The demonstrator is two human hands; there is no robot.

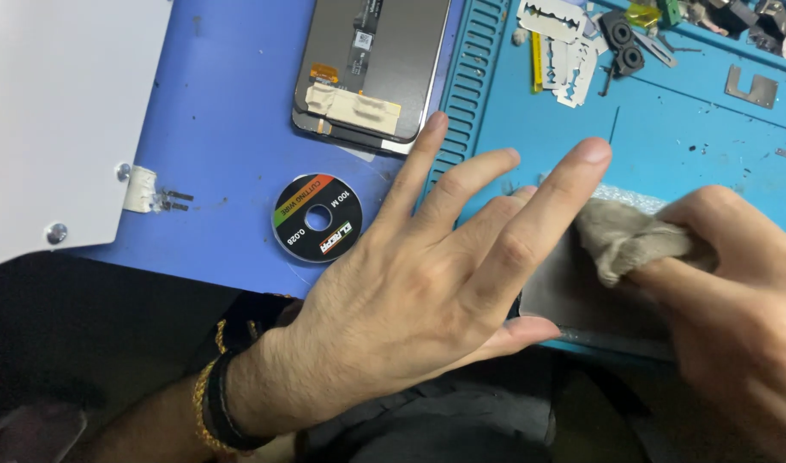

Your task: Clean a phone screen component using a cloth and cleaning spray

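i'm watching the left hand (pixel 419 283) lie spread, fingers apart, across the near edge of a flat grey panel (pixel 573 296) on the blue mat (pixel 667 146), thumb hooked at its front edge. the right hand (pixel 736 300) is clamped on a crumpled beige cloth (pixel 624 236), pressing it down on the panel's surface. left of the mat, on the table (pixel 230 129), a black spool of cutting wire (pixel 317 218) sits just below a face-down phone screen (pixel 372 69) with tape on it. razor blades (pixel 564 43) lie scattered at the mat's far side.
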